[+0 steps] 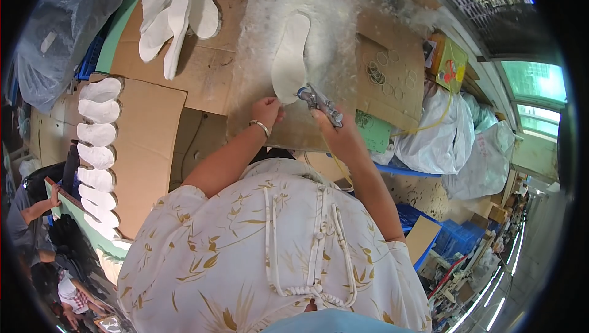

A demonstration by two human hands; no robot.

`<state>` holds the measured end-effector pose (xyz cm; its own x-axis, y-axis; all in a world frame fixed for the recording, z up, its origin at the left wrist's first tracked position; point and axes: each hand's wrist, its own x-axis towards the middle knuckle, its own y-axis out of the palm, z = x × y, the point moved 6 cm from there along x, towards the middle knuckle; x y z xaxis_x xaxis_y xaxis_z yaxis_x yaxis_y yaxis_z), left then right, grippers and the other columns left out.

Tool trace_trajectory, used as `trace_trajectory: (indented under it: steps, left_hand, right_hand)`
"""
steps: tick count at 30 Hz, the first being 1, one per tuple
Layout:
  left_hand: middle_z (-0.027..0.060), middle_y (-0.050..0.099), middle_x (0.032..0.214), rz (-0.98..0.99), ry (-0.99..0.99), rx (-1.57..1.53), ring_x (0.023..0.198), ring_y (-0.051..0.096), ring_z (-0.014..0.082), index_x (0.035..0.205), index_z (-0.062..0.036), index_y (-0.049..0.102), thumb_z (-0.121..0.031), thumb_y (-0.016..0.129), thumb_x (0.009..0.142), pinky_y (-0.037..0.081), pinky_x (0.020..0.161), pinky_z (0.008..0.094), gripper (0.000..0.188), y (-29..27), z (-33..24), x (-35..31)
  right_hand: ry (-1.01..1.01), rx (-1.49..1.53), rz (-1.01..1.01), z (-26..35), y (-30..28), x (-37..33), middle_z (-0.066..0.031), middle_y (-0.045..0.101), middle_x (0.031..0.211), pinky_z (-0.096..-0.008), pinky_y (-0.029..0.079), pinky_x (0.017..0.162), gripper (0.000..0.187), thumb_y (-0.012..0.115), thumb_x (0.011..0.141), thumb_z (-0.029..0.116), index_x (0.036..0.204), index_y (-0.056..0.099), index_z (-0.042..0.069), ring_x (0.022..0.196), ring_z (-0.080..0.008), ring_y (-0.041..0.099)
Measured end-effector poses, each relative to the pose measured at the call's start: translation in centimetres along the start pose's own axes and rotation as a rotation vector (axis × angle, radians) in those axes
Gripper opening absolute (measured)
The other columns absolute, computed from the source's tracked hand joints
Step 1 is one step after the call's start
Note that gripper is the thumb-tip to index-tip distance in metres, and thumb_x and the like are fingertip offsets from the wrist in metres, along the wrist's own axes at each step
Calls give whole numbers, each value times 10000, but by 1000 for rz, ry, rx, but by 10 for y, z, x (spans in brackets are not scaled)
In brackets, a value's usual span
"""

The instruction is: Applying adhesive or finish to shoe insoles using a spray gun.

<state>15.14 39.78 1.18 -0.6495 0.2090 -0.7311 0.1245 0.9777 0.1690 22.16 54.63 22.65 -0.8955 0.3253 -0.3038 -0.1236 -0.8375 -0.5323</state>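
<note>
A white insole [290, 50] lies on a board crusted with whitish residue [334, 32], its narrow heel end toward me. My left hand [267, 111] is closed at the near left edge of that heel, the fingertips appearing to pinch it. Closed around a metal spray gun [319, 103] is my right hand [339, 133], just right of the heel. The gun's blue-ringed front end points left toward the insole, close to its edge. Whether it touches is hard to see. My right fingers wrap the gun's body and partly hide it.
More white insoles [178, 20] are heaped at the far left. Several others overlap in a row [96, 130] along cardboard [144, 161] on the left. Rubber bands [375, 74] lie on cardboard at right, near a yellow hose [429, 123] and plastic bags [435, 133]. Other people work at lower left.
</note>
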Motion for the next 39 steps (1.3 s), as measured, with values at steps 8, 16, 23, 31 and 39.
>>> trace_trajectory:
  steps: [8, 16, 23, 31, 39]
  left_hand:
    - [88, 633, 833, -8, 8, 8, 612, 633, 162, 953, -10, 579, -140, 554, 862, 504, 471, 251, 161, 0, 2, 3]
    - [72, 635, 801, -25, 4, 36, 590, 625, 150, 938, -25, 590, -162, 556, 858, 496, 467, 242, 163, -4, -2, -1]
    - [67, 640, 709, -69, 52, 79, 522, 600, 129, 865, -13, 620, -140, 573, 821, 464, 437, 230, 143, -6, -6, -5]
    - [62, 632, 676, -74, 65, 74, 515, 594, 124, 835, -11, 623, -140, 577, 815, 456, 431, 227, 139, -6, -5, -3]
    - [58, 625, 726, -60, 55, 131, 544, 606, 135, 891, -11, 608, -141, 568, 844, 467, 435, 230, 144, -4, -13, -10]
  right_hand:
    - [-9, -10, 47, 2, -1, -13, -150, 492, 619, -346, 379, 545, 323, 582, 868, 305, 883, 529, -14, 554, -245, 399]
    - [64, -68, 63, 0, 1, -22, -175, 531, 653, -365, 399, 571, 300, 585, 866, 293, 905, 528, 1, 584, -299, 483]
    - [130, -38, 123, -1, 2, -30, -183, 540, 687, -370, 404, 586, 306, 578, 865, 305, 908, 535, 5, 613, -307, 493]
    - [163, -20, 90, -17, -4, -28, -200, 540, 687, -380, 401, 582, 329, 573, 865, 320, 919, 530, -1, 607, -328, 472]
    - [56, -55, 0, 3, -17, -13, -202, 538, 673, -373, 403, 567, 331, 590, 859, 322, 919, 518, 4, 583, -328, 465]
